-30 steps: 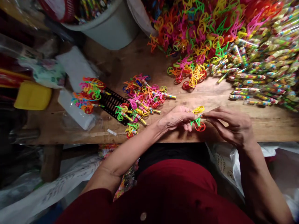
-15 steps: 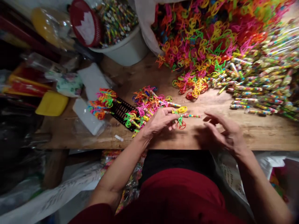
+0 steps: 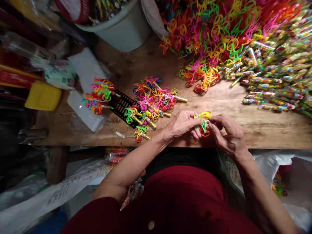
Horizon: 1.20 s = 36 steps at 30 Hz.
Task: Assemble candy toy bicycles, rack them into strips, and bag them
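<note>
One small plastic toy (image 3: 203, 126), with a green part, yellow rings and one red wheel, is between my two hands, just above the front edge of the wooden counter (image 3: 268, 131). My left hand (image 3: 180, 125) pinches it between thumb and fingers. The thumb and forefinger of my right hand (image 3: 230, 135) are pinching one candy tube (image 3: 207, 121) at the toy's side, most of it hidden by them. I can't read its wrapper.

My left forearm slants up from the lower left; my right comes in from the lower right, knuckles up, fingers curled toward the left ones.

Near my left wrist lies one toy with a tube (image 3: 141, 134), and beyond it a cluster of toys (image 3: 158, 100), too tangled to count. A second cluster (image 3: 98, 94) lies across the far end of one black slotted tray (image 3: 122, 105), beside two white slabs (image 3: 85, 112).

Farther off are one pale bucket (image 3: 124, 31), one heap of loose plastic parts (image 3: 209, 35) and one of tubes (image 3: 280, 71), both past counting. Below the counter, a white sack (image 3: 65, 191) carries dark print, illegible to me.
</note>
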### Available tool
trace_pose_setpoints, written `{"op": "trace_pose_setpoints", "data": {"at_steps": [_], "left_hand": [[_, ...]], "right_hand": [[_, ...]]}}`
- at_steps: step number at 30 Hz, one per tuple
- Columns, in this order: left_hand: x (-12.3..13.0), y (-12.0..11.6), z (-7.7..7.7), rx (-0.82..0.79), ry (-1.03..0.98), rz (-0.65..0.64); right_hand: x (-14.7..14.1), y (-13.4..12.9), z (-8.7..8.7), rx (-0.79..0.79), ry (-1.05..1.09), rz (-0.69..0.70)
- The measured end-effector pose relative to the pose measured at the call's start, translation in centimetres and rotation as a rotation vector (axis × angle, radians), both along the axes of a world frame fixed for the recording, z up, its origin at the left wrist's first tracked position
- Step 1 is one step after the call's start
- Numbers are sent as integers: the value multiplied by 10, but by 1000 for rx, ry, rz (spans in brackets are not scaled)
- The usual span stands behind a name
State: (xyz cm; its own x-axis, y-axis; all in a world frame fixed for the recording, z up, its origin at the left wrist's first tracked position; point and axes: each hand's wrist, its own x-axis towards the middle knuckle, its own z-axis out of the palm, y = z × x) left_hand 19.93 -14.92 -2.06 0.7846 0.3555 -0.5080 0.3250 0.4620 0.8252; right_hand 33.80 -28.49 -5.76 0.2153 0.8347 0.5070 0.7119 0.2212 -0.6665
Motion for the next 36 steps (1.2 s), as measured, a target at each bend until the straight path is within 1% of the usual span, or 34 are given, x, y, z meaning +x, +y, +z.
{"op": "trace_pose_setpoints", "data": {"at_steps": [5, 10, 13, 15, 16, 17, 18, 20, 22, 23, 24, 26, 27, 28, 30, 32, 34, 36], "left_hand": [[-2, -12, -12, -13, -42, 59], [-5, -15, -20, -30, -53, 52], [-6, -10, -16, -23, -39, -19], [-10, -1, -8, 34, 39, -89], [-15, 6, -3, 107, 95, -114], [-22, 15, 3, 222, 156, -131], [-30, 24, 10, 385, 227, -135], [-48, 45, 24, 858, 417, -41], [-60, 61, 38, 1296, 630, 93], [-62, 66, 45, 1457, 697, 146], [-60, 68, 49, 1580, 719, 186], [-42, 67, 53, 1732, 629, 202], [-27, 65, 52, 1772, 559, 178], [-10, 62, 49, 1785, 494, 126], [26, 55, 39, 1756, 408, -23], [58, 50, 26, 1668, 444, -123], [78, 51, 14, 1569, 507, -157], [86, 56, 5, 1513, 509, -134]], "right_hand": [[2, -7, -2, 21, -40, 40], [-2, -15, -6, -20, -47, 70], [-8, -11, -7, -17, -59, 66], [-8, -6, -6, -11, -102, 60], [-5, -3, -6, -9, -134, 40], [1, -2, -5, -6, -169, -1], [10, -2, -4, -1, -209, -65], [32, -6, -2, 4, -306, -248], [58, -13, -2, -47, -441, -432], [69, -15, -3, -104, -519, -494], [79, -16, -5, -162, -595, -537], [90, -15, -9, -251, -696, -574], [92, -14, -11, -271, -713, -573], [93, -12, -13, -278, -711, -565], [91, -11, -15, -272, -683, -541], [89, -12, -15, -272, -670, -539], [90, -14, -14, -296, -688, -562], [92, -15, -15, -337, -718, -575]]}}
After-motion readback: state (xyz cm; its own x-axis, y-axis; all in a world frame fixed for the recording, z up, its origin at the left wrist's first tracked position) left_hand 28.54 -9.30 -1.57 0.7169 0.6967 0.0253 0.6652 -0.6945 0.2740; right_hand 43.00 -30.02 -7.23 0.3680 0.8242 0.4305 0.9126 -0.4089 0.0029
